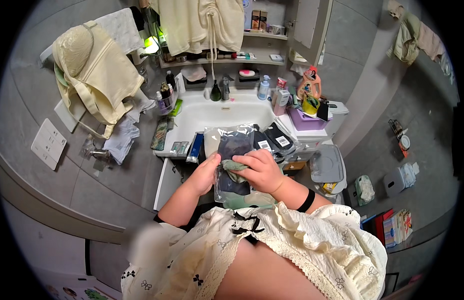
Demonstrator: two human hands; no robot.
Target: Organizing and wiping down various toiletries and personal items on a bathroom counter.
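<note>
A clear plastic packet with dark folded fabric inside [235, 144] is held in front of the white washbasin [194, 112]. My left hand [205, 174] grips its left edge, thumb on top. In my right hand [263, 170] is a bunched green cloth [235, 170], pressed against the face of the packet. Just beyond my right hand lie two more dark packets with white labels, one [278, 137] at the right rim of the basin and another [262, 142] partly behind the held packet.
Left of the basin are a camouflage-patterned pouch [159, 133] and a dark blue box [195, 146]. On the right stand a blue pump bottle [263, 88] and a purple basket [308, 118]. A white cabinet door [165, 183] hangs open below. Clothes [100, 75] hang at the left.
</note>
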